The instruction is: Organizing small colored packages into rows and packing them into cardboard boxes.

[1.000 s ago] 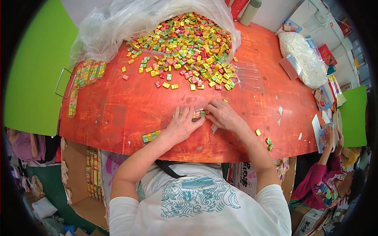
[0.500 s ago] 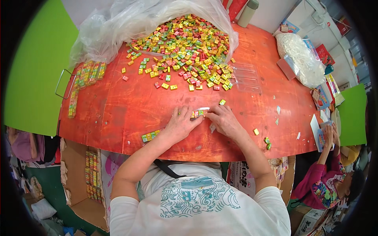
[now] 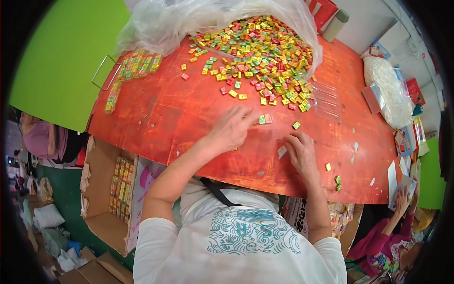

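Note:
My left hand (image 3: 231, 128) is over the middle of the table, its fingers pointing right and smeared by motion. Its fingertips meet the left end of a few small candy-like boxes (image 3: 266, 119), green and red; whether it grips them does not show. To the right, my right hand (image 3: 301, 154) has bent, parted fingers and nothing visible in them. A white paper scrap (image 3: 282, 151) lies beside its thumb. Just beyond that hand sits a single yellow-green box (image 3: 296, 125). Under my left wrist a bit of yellow shows, mostly covered.
A large heap of small red, yellow and green boxes (image 3: 269, 52) spills from a clear plastic bag (image 3: 156, 23). Packed rows (image 3: 139, 65) stand at the far left. A clear plastic tray (image 3: 326, 102) lies right of the heap. At right, another person's hands (image 3: 402, 199) hold a card.
My view has turned, shifting the table. Both hands were together at a short row of boxes; now they are apart, the left farther forward and the right drawn back.

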The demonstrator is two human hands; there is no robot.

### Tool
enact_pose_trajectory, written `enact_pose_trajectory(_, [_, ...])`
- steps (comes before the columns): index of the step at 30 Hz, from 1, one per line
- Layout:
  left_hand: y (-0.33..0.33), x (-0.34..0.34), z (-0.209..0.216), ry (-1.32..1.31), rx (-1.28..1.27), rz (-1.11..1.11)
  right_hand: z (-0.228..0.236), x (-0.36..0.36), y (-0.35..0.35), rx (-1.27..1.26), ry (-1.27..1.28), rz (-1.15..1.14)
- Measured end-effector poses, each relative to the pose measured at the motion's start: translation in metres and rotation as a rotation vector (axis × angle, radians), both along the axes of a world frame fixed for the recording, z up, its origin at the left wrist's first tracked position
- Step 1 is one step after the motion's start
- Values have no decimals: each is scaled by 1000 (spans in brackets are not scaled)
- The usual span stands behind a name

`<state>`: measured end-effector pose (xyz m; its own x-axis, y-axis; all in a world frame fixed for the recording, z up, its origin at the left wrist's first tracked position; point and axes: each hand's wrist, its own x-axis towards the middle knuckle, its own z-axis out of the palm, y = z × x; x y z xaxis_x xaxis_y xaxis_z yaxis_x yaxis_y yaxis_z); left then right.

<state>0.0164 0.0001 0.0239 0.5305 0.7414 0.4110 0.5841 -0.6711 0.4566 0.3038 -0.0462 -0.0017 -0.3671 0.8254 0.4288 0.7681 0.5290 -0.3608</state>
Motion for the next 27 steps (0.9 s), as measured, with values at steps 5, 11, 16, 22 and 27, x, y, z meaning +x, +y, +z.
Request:
enact_pose_trajectory(5, [-24,-61,30,35,-143,60,-11,1,-3,-50,25,-18])
enact_pose_trajectory(11, [-70,-85,-18,226,-178,134,-14,-20,0,-55,43,5])
enact_pose_trajectory(16, [-81,-65,-45,322,92,164,-25,0,-14,-53,32,-52])
enact_pose_trajectory(22, [-87,-77,-39,419,52,194,-28,-5,-14,-15,61,-61])
enact_pose_trajectory(27, [-61,-90,-30,465,-9,302,-30,-4,-8,-20,81,-75])
